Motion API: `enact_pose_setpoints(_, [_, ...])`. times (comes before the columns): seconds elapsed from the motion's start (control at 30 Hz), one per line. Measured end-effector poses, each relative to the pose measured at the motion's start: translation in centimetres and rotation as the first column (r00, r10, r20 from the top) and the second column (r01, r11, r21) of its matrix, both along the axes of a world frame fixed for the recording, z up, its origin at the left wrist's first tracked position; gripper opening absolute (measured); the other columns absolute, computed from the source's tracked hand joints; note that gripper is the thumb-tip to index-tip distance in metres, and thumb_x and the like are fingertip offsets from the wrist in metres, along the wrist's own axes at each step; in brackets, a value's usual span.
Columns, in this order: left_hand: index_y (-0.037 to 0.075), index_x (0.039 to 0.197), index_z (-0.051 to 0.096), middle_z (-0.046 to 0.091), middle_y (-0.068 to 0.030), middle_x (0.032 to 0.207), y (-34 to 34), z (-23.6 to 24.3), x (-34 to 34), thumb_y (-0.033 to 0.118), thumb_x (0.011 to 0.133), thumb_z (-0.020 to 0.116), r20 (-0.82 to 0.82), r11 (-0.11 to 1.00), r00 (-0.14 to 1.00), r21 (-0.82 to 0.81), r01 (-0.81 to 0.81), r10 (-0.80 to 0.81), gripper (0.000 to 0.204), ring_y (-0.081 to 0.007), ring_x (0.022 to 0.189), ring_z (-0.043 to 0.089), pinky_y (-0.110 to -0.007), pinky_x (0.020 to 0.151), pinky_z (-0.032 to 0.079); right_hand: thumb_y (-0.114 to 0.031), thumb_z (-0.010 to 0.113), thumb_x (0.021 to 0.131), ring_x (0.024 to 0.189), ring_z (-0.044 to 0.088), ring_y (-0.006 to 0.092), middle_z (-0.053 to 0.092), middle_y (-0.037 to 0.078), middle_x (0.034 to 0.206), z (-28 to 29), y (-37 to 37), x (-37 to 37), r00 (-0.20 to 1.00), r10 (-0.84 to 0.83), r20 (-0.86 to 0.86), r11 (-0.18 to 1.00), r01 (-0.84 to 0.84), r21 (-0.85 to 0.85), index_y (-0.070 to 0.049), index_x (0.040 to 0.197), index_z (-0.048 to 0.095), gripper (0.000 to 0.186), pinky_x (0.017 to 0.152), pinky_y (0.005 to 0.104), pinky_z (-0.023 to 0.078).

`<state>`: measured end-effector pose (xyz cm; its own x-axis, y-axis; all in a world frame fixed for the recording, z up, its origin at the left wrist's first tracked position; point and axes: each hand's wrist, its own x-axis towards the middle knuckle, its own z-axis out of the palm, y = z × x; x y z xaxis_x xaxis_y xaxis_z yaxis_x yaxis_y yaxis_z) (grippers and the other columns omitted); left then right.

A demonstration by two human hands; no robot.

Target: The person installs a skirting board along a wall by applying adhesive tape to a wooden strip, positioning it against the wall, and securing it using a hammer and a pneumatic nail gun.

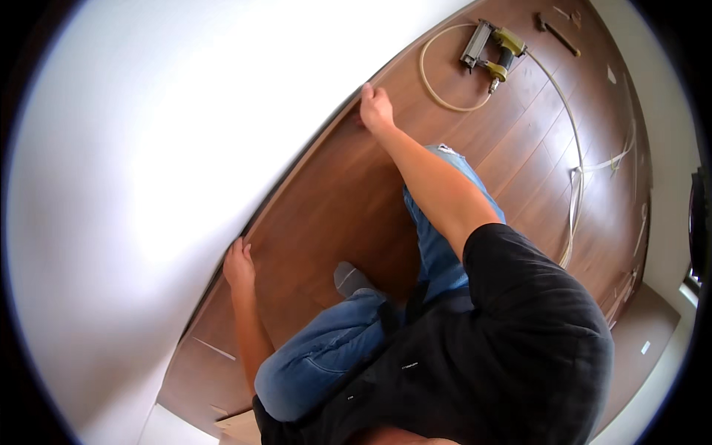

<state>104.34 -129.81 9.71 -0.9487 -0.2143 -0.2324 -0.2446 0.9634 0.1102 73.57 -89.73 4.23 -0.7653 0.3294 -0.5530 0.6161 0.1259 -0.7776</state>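
A long, thin brown wooden trim strip (302, 166) runs along the foot of the white wall, with a dark gap line between the two. My left hand (239, 267) grips its nearer stretch, fingers curled over the edge by the wall. Farther along, my right hand (377, 109) is closed on the same strip, its fingertips partly hidden behind the edge. Between my hands the strip lies close to the wall; I cannot tell whether it touches it all along.
Beyond my right hand, a yellow-green and silver nail gun (506, 53) lies on the brown plank floor (512, 141), its pale air hose (561, 96) looping around. A hammer (558, 35) rests at the far right. White straps (604, 165) lie on the right. My bent legs fill the middle.
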Motion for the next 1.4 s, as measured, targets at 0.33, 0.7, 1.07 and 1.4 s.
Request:
enact_pose_setpoints(0.33, [0.001,0.122,0.071,0.073,-0.0241,0.112,0.1,-1.0,-0.2,0.025,0.102,0.066,-0.035,1.000,0.999,0.003,0.018,-0.018,0.031,-0.0452,0.102,0.069,-0.051,0.087,0.055,-0.051,0.037,0.110,0.108,0.063,0.0537,0.068,0.033,0.108,0.0,-2.2,2.6,0.997,0.077,-0.005,0.997,-0.077,-0.007,0.000,0.117,0.052,0.053,0.093,0.0590,0.049])
enact_pose_setpoints(0.7, [0.003,0.120,0.072,0.074,-0.0241,0.106,0.2,-0.9,0.2,0.026,0.102,0.066,-0.054,0.997,0.997,-0.059,0.056,-0.060,0.030,-0.0445,0.096,0.071,-0.051,0.082,0.057,-0.048,0.037,0.111,0.105,0.063,0.0534,0.068,0.032,0.105,1.0,-1.3,2.4,0.987,0.159,-0.008,0.985,-0.159,-0.061,-0.001,0.109,0.051,0.049,0.091,0.0588,0.050])
enact_pose_setpoints(1.07, [0.001,0.118,0.072,0.073,-0.0271,0.105,0.0,-0.1,-0.1,0.024,0.100,0.068,-0.071,0.997,0.995,0.015,0.075,-0.074,0.030,-0.0485,0.097,0.069,-0.053,0.083,0.056,-0.047,0.038,0.112,0.108,0.063,0.0529,0.068,0.032,0.109,1.9,-1.1,2.6,0.989,0.150,0.013,0.987,-0.148,-0.061,-0.001,0.111,0.052,0.049,0.093,0.0583,0.050])
enact_pose_setpoints(1.4, [0.000,0.118,0.072,0.073,-0.0270,0.104,-0.3,-1.1,0.3,0.023,0.099,0.070,-0.094,0.997,0.993,-0.007,0.074,-0.075,0.030,-0.0471,0.096,0.070,-0.051,0.082,0.057,-0.048,0.036,0.112,0.107,0.063,0.0522,0.069,0.032,0.108,1.4,-0.9,2.4,0.987,0.159,0.004,0.984,-0.158,-0.081,-0.002,0.111,0.053,0.049,0.093,0.0585,0.050])
